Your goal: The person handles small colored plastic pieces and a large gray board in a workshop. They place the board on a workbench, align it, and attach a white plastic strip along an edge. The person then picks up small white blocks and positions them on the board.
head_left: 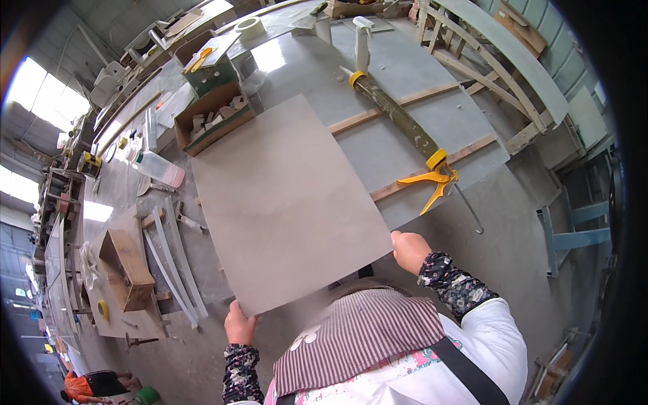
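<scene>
A large, flat beige-grey sheet (290,209) spans the middle of the view, its far part over the worktable. My left hand (239,325) grips its near left corner, and my right hand (409,251) pinches its near right corner. The fingers beneath the sheet are hidden at both corners. Just beyond my right hand lies a caulking gun (398,118) with a yellow handle and a long, stained barrel, resting across wooden strips (432,165). Against the sheet's far left edge stands an open cardboard box (214,118) holding small pale blocks.
Left of the sheet are a clear bottle with pink liquid (162,169), long thin strips (174,260) and an empty brown box (127,270). A tape roll (250,27) sits at the back. Blue metal frames (580,226) stand on the right. Another person (94,386) is at the lower left.
</scene>
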`<state>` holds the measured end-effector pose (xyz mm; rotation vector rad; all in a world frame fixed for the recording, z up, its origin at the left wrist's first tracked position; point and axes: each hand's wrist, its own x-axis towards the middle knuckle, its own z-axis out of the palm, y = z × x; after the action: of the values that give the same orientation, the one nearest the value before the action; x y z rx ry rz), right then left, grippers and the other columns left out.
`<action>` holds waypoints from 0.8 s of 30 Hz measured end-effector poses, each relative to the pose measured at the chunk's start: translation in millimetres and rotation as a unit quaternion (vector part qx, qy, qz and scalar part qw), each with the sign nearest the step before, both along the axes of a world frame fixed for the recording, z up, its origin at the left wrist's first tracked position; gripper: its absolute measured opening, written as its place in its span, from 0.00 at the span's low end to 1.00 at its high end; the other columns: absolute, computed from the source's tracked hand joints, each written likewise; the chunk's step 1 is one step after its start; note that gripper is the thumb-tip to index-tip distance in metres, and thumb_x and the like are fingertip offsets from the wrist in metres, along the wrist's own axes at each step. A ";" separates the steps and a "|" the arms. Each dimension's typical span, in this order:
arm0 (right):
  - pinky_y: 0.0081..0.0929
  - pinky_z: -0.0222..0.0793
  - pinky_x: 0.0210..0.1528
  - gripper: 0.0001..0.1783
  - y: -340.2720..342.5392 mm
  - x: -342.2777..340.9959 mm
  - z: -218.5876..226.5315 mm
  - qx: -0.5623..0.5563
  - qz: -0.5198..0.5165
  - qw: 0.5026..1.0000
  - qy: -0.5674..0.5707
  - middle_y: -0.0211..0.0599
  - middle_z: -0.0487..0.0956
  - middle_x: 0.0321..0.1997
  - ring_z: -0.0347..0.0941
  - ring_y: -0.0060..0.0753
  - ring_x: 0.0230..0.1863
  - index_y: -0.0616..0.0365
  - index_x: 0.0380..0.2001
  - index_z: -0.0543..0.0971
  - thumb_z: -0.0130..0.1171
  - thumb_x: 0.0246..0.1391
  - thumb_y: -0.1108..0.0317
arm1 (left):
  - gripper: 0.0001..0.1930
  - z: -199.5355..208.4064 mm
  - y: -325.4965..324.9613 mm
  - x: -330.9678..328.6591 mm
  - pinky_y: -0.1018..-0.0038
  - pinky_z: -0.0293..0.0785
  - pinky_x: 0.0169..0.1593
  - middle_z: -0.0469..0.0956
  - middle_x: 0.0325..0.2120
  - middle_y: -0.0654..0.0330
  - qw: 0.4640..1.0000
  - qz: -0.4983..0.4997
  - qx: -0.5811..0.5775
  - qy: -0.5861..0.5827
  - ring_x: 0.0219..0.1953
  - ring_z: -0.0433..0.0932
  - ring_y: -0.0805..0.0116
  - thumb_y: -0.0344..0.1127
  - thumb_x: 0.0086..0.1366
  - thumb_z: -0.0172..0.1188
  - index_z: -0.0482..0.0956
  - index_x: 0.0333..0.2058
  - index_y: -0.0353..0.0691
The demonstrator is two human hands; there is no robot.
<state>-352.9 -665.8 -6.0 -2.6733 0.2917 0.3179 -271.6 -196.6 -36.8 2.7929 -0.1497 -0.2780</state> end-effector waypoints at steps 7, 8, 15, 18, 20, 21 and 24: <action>0.43 0.70 0.49 0.22 -15.4 17.8 17.7 0.130 -0.071 0.980 -0.131 0.55 0.78 0.42 0.74 0.54 0.47 0.64 0.46 0.74 0.60 0.50 0.62 | 0.21 -14.2 17.6 37.5 0.70 0.75 0.38 0.81 0.28 0.54 0.931 0.066 -0.333 0.130 0.35 0.81 0.67 0.35 0.51 0.68 0.75 0.42 0.30; 0.43 0.70 0.49 0.23 -14.4 23.0 15.9 0.119 -0.069 0.987 -0.088 0.56 0.78 0.43 0.74 0.54 0.47 0.64 0.47 0.74 0.60 0.50 0.62 | 0.19 -13.5 15.3 45.0 0.70 0.74 0.37 0.80 0.27 0.55 0.941 0.083 -0.305 0.124 0.33 0.80 0.70 0.35 0.52 0.66 0.76 0.40 0.29; 0.43 0.71 0.45 0.18 -0.4 23.2 -2.6 0.096 -0.098 0.989 -0.048 0.55 0.78 0.37 0.74 0.56 0.41 0.63 0.39 0.79 0.60 0.52 0.59 | 0.16 -5.1 5.7 51.2 0.70 0.70 0.29 0.76 0.17 0.57 0.973 0.125 -0.172 0.090 0.21 0.74 0.71 0.39 0.54 0.65 0.79 0.28 0.27; 0.43 0.71 0.44 0.18 0.4 11.9 -6.7 0.089 -0.123 0.986 -0.073 0.54 0.77 0.34 0.74 0.56 0.39 0.63 0.35 0.80 0.61 0.51 0.58 | 0.17 -0.7 7.1 40.4 0.70 0.73 0.29 0.77 0.16 0.56 0.973 0.146 -0.142 0.110 0.20 0.76 0.70 0.40 0.55 0.64 0.79 0.26 0.26; 0.43 0.71 0.42 0.18 -1.6 8.3 -8.0 0.092 -0.125 0.985 -0.073 0.53 0.77 0.33 0.75 0.55 0.38 0.64 0.34 0.80 0.61 0.50 0.57 | 0.18 2.5 5.7 32.7 0.73 0.73 0.25 0.76 0.15 0.58 0.962 0.168 -0.177 0.123 0.18 0.76 0.73 0.40 0.57 0.63 0.79 0.25 0.25; 0.43 0.71 0.42 0.18 -2.4 6.7 -8.1 0.093 -0.125 0.986 -0.067 0.52 0.77 0.33 0.75 0.54 0.37 0.64 0.33 0.80 0.61 0.50 0.57 | 0.18 4.2 4.3 29.7 0.74 0.73 0.24 0.76 0.15 0.58 0.959 0.172 -0.188 0.122 0.18 0.75 0.73 0.40 0.57 0.63 0.79 0.25 0.25; 0.42 0.71 0.41 0.18 -1.0 4.4 -5.9 0.086 -0.129 0.986 -0.059 0.52 0.77 0.32 0.75 0.54 0.36 0.63 0.31 0.80 0.61 0.50 0.56 | 0.16 10.8 0.7 24.6 0.77 0.73 0.22 0.76 0.16 0.59 0.962 0.169 -0.172 0.131 0.17 0.75 0.75 0.37 0.57 0.63 0.78 0.24 0.24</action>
<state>-348.5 -666.8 -11.9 -2.4360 0.5422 0.0996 -247.0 -195.9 -26.0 2.3570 0.3095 -0.4794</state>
